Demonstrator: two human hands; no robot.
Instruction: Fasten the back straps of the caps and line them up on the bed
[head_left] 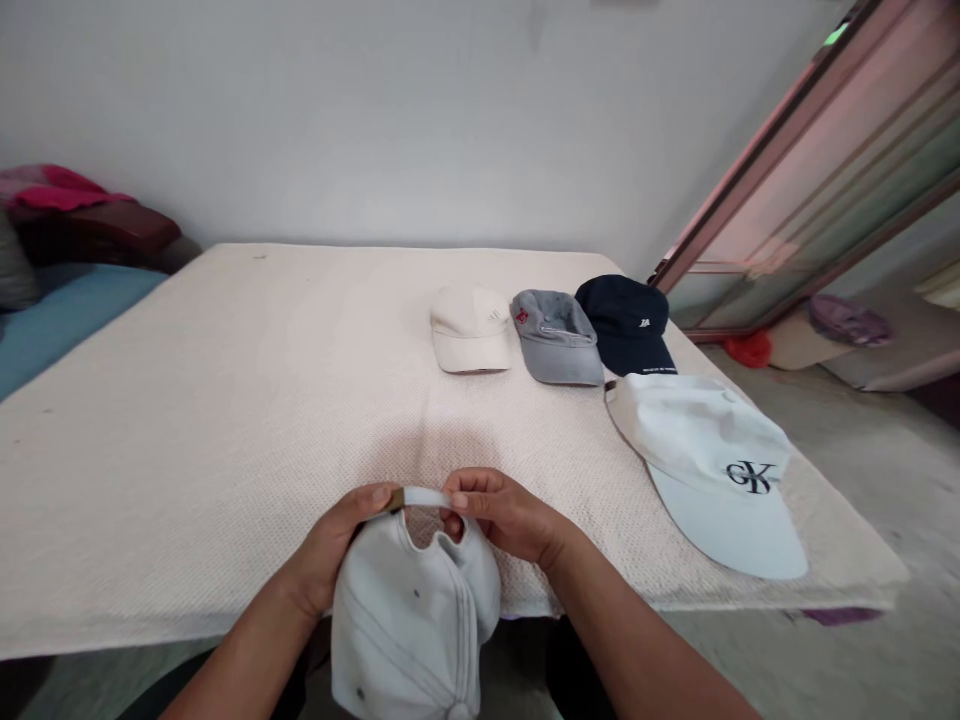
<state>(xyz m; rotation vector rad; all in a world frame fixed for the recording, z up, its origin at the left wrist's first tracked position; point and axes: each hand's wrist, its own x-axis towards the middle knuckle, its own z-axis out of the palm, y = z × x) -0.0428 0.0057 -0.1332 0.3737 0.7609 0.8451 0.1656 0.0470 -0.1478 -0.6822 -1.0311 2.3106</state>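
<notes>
My left hand (pixel 337 532) and my right hand (pixel 502 512) hold a white baseball cap (pixel 409 625) up by its back strap (pixel 425 497), near the front edge of a cream textured cover (pixel 225 420). The left fingers pinch the strap by its small tan buckle (pixel 394 498). The cap hangs crown outward, its peak hidden below. Further off, a white cap with a dark "CK" logo (pixel 705 470) lies nearest my right hand. Beyond it, a navy cap (pixel 626 325), a grey cap (pixel 556 340) and a cream cap (pixel 470 330) sit in a row.
The covered bed-like surface ends at an edge on the right, above a concrete floor (pixel 885 500). A tall pink-framed glass panel (pixel 817 170) leans at the right. Folded bedding (pixel 52 190) and a blue mattress (pixel 60 320) lie at the left, before a white wall (pixel 375 120).
</notes>
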